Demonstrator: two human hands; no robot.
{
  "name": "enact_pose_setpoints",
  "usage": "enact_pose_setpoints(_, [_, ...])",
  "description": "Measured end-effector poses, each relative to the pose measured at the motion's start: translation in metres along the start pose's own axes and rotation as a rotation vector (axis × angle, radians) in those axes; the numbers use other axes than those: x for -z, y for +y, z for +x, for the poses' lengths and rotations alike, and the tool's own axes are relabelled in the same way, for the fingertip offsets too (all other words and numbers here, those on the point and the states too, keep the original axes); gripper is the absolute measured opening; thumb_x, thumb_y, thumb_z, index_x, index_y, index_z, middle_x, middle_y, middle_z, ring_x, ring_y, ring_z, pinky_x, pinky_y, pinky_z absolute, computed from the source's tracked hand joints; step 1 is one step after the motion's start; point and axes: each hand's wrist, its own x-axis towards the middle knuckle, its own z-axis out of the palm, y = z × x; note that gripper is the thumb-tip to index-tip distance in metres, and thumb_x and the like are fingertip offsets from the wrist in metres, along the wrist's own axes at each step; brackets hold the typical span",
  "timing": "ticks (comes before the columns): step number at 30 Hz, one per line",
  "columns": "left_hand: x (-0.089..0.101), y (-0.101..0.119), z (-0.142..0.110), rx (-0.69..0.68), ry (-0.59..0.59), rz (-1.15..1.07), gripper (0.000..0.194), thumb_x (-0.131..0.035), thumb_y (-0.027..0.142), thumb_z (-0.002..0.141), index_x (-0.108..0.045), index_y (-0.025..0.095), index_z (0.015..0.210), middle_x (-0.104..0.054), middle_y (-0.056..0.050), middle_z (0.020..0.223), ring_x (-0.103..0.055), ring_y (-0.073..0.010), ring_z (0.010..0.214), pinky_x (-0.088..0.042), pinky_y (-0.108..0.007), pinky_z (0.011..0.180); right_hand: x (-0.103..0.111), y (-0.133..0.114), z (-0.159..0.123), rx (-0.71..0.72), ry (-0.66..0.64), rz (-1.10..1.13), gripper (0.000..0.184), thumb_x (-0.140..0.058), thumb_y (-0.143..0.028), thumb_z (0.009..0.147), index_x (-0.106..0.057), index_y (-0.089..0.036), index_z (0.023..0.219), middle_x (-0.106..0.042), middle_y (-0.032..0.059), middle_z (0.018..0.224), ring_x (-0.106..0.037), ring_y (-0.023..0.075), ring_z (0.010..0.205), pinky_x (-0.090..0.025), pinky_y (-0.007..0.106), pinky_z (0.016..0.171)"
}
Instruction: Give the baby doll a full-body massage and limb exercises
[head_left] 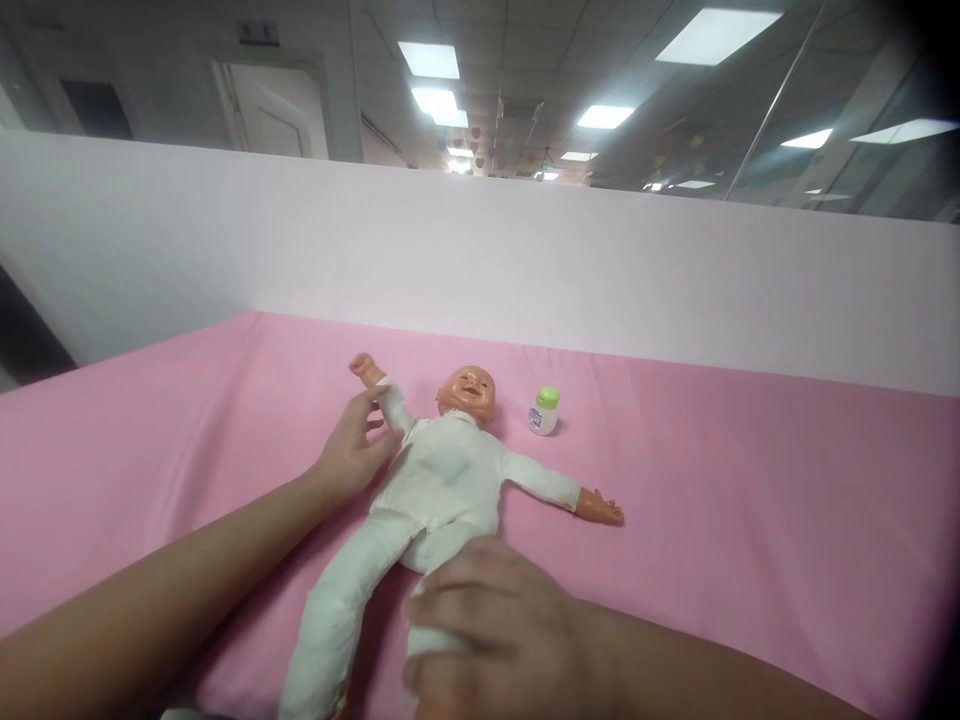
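Observation:
A baby doll [450, 472] with a white cloth body lies on its back on a pink sheet, its arms spread and its head toward the far side. My left hand [358, 445] is beside the doll's arm at the left. Its fingers are apart, with the fingertips at the sleeve and the thumb near the armpit. Over the doll's leg at the right lies my right hand [502, 630], fingers curled round it; the hand hides much of that leg. To the right of the doll's head stands a small clear jar [543, 418] with a green lid and a printed label.
The pink sheet [750, 520] covers the surface and has some creases. A white wall or panel [465, 255] rises along the back edge. Beyond it are windows, ceiling lights and a pale door [277, 115].

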Motion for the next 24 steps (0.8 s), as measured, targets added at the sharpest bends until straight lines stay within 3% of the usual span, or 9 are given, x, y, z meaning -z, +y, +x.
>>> enact_pose_setpoints(3, [0.002,0.015,-0.007,-0.325,-0.121,0.14,0.061,-0.065,0.04,0.091,-0.046,0.026,0.148,-0.043,-0.014,0.151,-0.045,-0.033,0.139,-0.042,-0.054,0.115,0.013,0.014,-0.008,-0.143,0.227,-0.045,0.043,-0.061,-0.035,0.095,-0.058,-0.018,0.134,-0.061,0.016,0.137,-0.06,0.0288,0.124,-0.052,0.048,0.103])
enact_pose_setpoints(5, [0.003,0.024,-0.011,-0.455,-0.238,0.205,0.058,-0.064,0.039,0.092,-0.05,0.026,0.147,-0.038,-0.014,0.156,-0.039,-0.0345,0.144,-0.038,-0.054,0.118,0.02,0.028,-0.014,-0.292,0.288,-0.122,0.051,-0.065,-0.03,0.092,-0.053,-0.022,0.141,-0.056,0.0164,0.143,-0.058,0.0307,0.127,-0.052,0.051,0.104])
enact_pose_setpoints(9, [0.002,0.035,-0.012,-0.558,-0.387,0.279,0.052,-0.063,0.044,0.093,-0.058,0.031,0.143,-0.035,-0.01,0.161,-0.036,-0.0357,0.147,-0.034,-0.053,0.121,0.019,0.057,-0.021,-0.597,0.203,-0.138,0.051,-0.067,-0.027,0.092,-0.055,-0.028,0.141,-0.059,0.0112,0.141,-0.056,0.0296,0.129,-0.051,0.051,0.106])
enact_pose_setpoints(11, [0.0,0.036,-0.012,-0.57,-0.419,0.317,0.05,-0.063,0.047,0.093,-0.062,0.03,0.14,-0.04,-0.01,0.159,-0.038,-0.0363,0.145,-0.033,-0.054,0.121,0.014,0.065,-0.022,-0.674,0.141,-0.086,0.048,-0.067,-0.028,0.093,-0.056,-0.029,0.14,-0.062,0.0088,0.138,-0.058,0.0276,0.127,-0.051,0.049,0.106])
enact_pose_setpoints(15, [-0.001,0.035,-0.013,-0.514,-0.429,0.338,0.054,-0.061,0.05,0.094,-0.059,0.029,0.144,-0.039,-0.012,0.159,-0.037,-0.037,0.145,-0.035,-0.054,0.119,0.008,0.063,-0.018,-0.627,0.135,-0.108,0.051,-0.068,-0.027,0.092,-0.055,-0.026,0.141,-0.057,0.0117,0.144,-0.055,0.0278,0.131,-0.049,0.049,0.109])
enact_pose_setpoints(18, [-0.001,0.026,-0.013,-0.402,-0.33,0.286,0.055,-0.059,0.052,0.095,-0.058,0.027,0.144,-0.034,-0.013,0.159,-0.037,-0.037,0.145,-0.037,-0.053,0.118,0.01,0.05,-0.013,-0.486,0.194,-0.178,0.049,-0.072,-0.023,0.088,-0.06,-0.025,0.135,-0.054,0.0144,0.143,-0.056,0.0294,0.129,-0.051,0.049,0.106])
enact_pose_setpoints(21, [-0.001,0.011,-0.007,-0.207,-0.184,0.192,0.057,-0.055,0.053,0.097,-0.053,0.025,0.147,-0.038,-0.014,0.153,-0.039,-0.0355,0.143,-0.04,-0.053,0.115,0.015,0.028,-0.006,-0.279,0.229,-0.162,0.044,-0.075,-0.027,0.084,-0.066,-0.026,0.127,-0.056,0.0129,0.138,-0.059,0.0289,0.12,-0.054,0.048,0.1])
enact_pose_setpoints(24, [-0.001,-0.006,0.004,0.091,-0.025,0.033,0.062,-0.054,0.057,0.097,-0.045,0.025,0.149,-0.049,-0.013,0.141,-0.053,-0.0323,0.128,-0.049,-0.051,0.104,0.012,0.005,0.0,-0.137,0.155,-0.077,0.034,-0.073,-0.037,0.087,-0.069,-0.025,0.119,-0.064,0.0088,0.125,-0.064,0.0242,0.108,-0.057,0.041,0.093])
